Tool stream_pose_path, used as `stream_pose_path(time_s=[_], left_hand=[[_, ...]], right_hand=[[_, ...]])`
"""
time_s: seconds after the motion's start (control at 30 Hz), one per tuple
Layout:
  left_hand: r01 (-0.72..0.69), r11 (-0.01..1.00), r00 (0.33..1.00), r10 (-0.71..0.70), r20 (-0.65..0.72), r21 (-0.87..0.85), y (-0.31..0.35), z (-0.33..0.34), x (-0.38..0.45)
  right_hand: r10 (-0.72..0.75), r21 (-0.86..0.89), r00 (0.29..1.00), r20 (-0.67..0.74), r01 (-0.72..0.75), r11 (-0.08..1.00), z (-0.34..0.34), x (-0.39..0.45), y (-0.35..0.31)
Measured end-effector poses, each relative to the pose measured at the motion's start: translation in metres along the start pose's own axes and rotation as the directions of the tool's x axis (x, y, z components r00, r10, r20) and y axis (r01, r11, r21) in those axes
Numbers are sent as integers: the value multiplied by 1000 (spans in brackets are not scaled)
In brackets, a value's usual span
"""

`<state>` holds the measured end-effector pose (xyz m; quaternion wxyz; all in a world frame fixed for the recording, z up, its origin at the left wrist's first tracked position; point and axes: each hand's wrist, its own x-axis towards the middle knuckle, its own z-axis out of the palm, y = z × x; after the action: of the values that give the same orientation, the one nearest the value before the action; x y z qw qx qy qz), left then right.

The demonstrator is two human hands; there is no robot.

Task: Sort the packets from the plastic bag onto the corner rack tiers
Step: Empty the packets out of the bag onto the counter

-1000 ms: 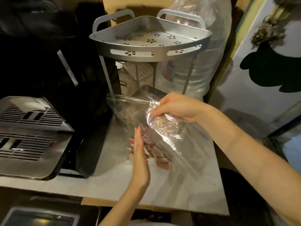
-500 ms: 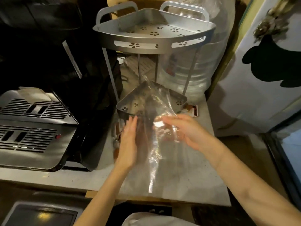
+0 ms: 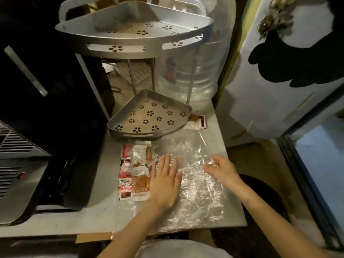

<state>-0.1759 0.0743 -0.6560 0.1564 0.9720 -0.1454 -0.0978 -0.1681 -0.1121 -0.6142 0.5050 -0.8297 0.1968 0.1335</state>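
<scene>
A clear plastic bag (image 3: pixel 195 185) lies flat on the grey counter. My left hand (image 3: pixel 164 181) rests flat on its left part with fingers straight. My right hand (image 3: pixel 221 169) is on the bag's right side, fingers curled around a fold of plastic. Several red, white and orange sauce packets (image 3: pixel 135 172) lie in a heap left of my left hand. One more packet (image 3: pixel 196 122) lies beside the rack's lower tier (image 3: pixel 149 116), which holds nothing. The upper tier (image 3: pixel 134 32) of the silver corner rack also looks bare.
A black and silver appliance (image 3: pixel 20 164) fills the left side. A large clear water jug (image 3: pixel 197 71) stands behind the rack. A white door (image 3: pixel 279 101) is at the right. The counter edge (image 3: pixel 186 229) runs near me.
The bag has gone from held up in the air to lying flat on the counter. Both hands came down onto it, and the packets now lie in a heap at its left.
</scene>
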Motion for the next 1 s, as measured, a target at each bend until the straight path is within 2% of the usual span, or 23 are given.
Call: stream_pose_path(time_s=[0.2, 0.3, 0.37, 0.47, 0.57, 0.67, 0.87, 1.0], left_hand=[[-8, 999, 1000, 8, 0, -54, 20, 2, 6], [-17, 1000, 996, 17, -89, -1, 23, -9, 11], [-6, 999, 993, 10, -117, 31, 21, -16, 18], [31, 996, 996, -24, -91, 83, 12, -15, 32], [-2, 995, 998, 9, -68, 101, 10, -11, 42], [-58, 991, 997, 64, -47, 124, 8, -8, 47], [-123, 971, 992, 125, 4, 205, -5, -5, 54], [-108, 974, 994, 110, 4, 200, -7, -3, 56]], right_hand=[[21, -177, 993, -119, -42, 983, -9, 21, 6], [-81, -351, 987, -136, 28, 936, -7, 32, 0], [-240, -469, 964, -114, 160, 869, -3, 36, -8], [-481, -591, 877, -13, 381, 710, 7, 45, -23], [-569, -678, 817, 90, 469, 566, 17, 62, -33], [-563, -747, 814, 146, 463, 476, 21, 79, -35], [-549, -729, 823, 147, 465, 502, 22, 92, -31], [-555, -717, 825, 105, 450, 532, 16, 96, -34]])
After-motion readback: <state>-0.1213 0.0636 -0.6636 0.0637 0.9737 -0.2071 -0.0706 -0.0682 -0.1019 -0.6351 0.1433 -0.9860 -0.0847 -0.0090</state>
